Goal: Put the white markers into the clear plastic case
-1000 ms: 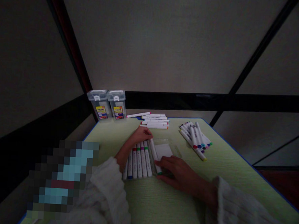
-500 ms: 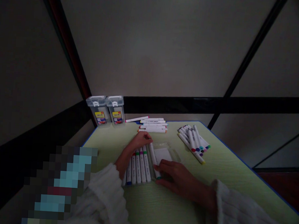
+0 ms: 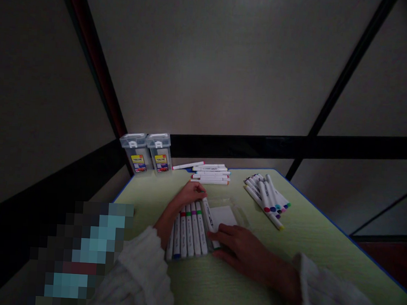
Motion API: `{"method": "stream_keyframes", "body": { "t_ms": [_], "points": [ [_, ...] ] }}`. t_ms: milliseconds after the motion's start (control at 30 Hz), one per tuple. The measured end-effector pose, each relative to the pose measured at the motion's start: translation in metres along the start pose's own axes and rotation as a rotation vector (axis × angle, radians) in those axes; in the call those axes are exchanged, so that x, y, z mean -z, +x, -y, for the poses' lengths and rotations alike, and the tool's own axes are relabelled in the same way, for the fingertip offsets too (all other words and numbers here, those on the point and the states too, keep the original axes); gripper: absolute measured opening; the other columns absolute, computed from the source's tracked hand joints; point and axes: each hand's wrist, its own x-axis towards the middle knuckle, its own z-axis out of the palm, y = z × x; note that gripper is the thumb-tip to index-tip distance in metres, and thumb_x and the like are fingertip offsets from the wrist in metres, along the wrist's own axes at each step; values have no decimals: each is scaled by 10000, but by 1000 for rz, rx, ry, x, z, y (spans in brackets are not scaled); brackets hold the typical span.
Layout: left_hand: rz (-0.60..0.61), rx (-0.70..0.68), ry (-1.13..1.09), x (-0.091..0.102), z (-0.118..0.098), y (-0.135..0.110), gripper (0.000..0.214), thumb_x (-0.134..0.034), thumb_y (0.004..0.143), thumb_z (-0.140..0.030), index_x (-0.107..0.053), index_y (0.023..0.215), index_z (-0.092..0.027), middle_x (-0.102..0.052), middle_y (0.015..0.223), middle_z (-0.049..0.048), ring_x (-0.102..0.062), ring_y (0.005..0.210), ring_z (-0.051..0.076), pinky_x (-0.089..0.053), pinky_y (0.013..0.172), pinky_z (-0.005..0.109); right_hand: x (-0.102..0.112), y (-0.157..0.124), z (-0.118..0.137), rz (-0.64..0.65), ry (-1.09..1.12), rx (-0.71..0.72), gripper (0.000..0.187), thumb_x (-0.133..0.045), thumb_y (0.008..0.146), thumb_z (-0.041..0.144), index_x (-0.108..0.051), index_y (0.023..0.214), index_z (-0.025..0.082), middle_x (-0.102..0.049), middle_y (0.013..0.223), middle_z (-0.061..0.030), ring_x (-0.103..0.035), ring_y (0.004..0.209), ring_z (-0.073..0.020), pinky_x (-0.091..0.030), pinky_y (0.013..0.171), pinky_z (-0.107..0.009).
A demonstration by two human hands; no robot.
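A white marker [image 3: 207, 212] with dark printing slants between my two hands. My left hand [image 3: 190, 193] pinches its far end with the fingertips. Around the near end, where a bit of teal shows, the fingers of my right hand [image 3: 235, 244] are closed. Left of that marker, several white markers [image 3: 192, 234] with coloured bands lie side by side in a row, partly under my left wrist. A clear plastic sleeve [image 3: 243, 214] with a white card [image 3: 224, 216] lies flat beneath and to the right of the held marker.
Two clear lidded boxes [image 3: 142, 149] with yellow labels stand at the table's back left corner. Several markers [image 3: 211, 175] lie stacked at the back edge. Another heap of markers [image 3: 268, 195] is on the right of the pale green table [image 3: 314, 256]. A wall [image 3: 208, 70] rises behind.
The marker between my hands has turned about its length, so its dark printing now faces up. My hands keep nearly the same places; the whole view has shifted slightly.
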Motion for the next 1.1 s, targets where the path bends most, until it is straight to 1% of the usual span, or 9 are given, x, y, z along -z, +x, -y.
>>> {"method": "stream_keyframes", "body": {
  "t_ms": [167,300,433,600,700,867,933,1033,1100],
  "points": [
    [-6,6,-73,0,-3,-3,94,-639,567,-129,-580,635,-102,-551,529,-27,-478,486,62,-371,486,184,0,-1,1,0,13,-8,325,-424,868,302,-488,1171,201,-573,952,-66,-537,851,-200,-412,753,-338],
    [-26,38,-148,1,-11,-5,102,-657,548,-112,-602,632,-98,-556,525,-22,-489,501,63,-380,492,181,-1,-1,1,-3,-17,-2,315,-429,864,302,-491,1155,198,-570,969,-71,-535,861,-207,-410,760,-354],
    [-79,51,-255,3,-18,-7,111,-667,567,-172,-613,619,-91,-555,521,-15,-482,485,57,-397,497,189,-1,-1,1,-3,-45,-8,295,-451,853,293,-511,1121,188,-576,960,-74,-541,850,-209,-410,751,-349],
    [-117,29,-333,4,-18,-6,163,-674,563,-237,-620,625,-97,-538,499,-23,-461,450,55,-385,480,197,0,0,1,-21,-81,-16,286,-457,852,319,-524,1095,183,-581,943,-69,-545,829,-209,-406,728,-336],
    [-133,-1,-417,4,-18,-5,179,-669,564,-254,-608,637,-103,-538,513,-24,-452,443,50,-363,470,191,0,0,0,-57,-92,-24,298,-434,865,327,-510,1116,186,-579,936,-67,-546,810,-204,-407,705,-324],
    [-133,-30,-529,3,-20,-4,185,-671,558,-249,-582,635,-107,-534,529,-19,-446,459,46,-331,466,179,2,0,-1,-131,-80,-57,272,-390,885,261,-505,1120,187,-575,916,-65,-551,803,-186,-408,719,-313],
    [-134,-34,-564,3,-21,-4,184,-672,557,-244,-568,627,-109,-526,527,-20,-439,457,45,-319,460,177,3,0,-1,-154,-71,-76,287,-384,881,240,-479,1146,185,-575,921,-67,-551,806,-187,-409,721,-315],
    [-119,-55,-600,2,-22,-4,183,-670,565,-238,-555,627,-110,-515,533,-19,-436,463,46,-309,455,177,4,-1,-2,-195,-35,-132,336,-388,869,230,-405,1197,160,-584,956,-79,-554,812,-193,-406,716,-312],
    [-108,-70,-624,2,-23,-6,173,-660,578,-229,-546,632,-110,-512,547,-17,-442,476,48,-311,461,177,4,-1,-4,-225,-15,-197,335,-385,860,232,-391,1184,146,-601,921,-79,-562,772,-191,-404,686,-301]
  ]
}}
